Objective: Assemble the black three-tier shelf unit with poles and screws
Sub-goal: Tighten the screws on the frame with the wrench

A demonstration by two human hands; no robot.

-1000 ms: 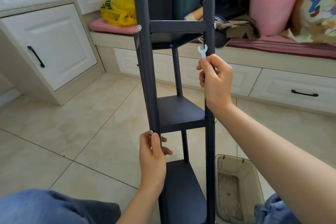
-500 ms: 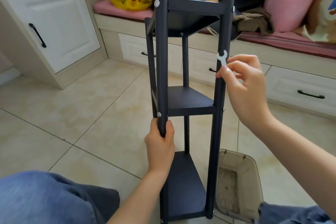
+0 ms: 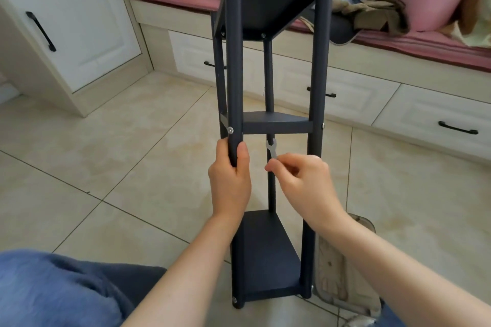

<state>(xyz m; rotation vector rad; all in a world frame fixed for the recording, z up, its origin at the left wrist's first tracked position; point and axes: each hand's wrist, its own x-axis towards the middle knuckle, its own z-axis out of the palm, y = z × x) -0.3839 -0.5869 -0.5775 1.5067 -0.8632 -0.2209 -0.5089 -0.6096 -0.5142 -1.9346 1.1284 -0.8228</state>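
Head view: the black shelf unit (image 3: 268,247) stands upright on the floor, short of its far edge. The left hand (image 3: 229,180) grips the front-left pole (image 3: 235,61), and the right hand (image 3: 305,180) pinches a small wrench (image 3: 271,147). So light a pinch might drop it. A clear tray (image 3: 342,273) crowds the right foot.

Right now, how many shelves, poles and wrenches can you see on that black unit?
Shelves: 3, the top shelf, middle shelf, bottom shelf.
Poles: 4, the front left pole, front right pole, back left pole, back right pole.
Wrenches: 1, the small wrench pinched by the right hand.
Total: 8.
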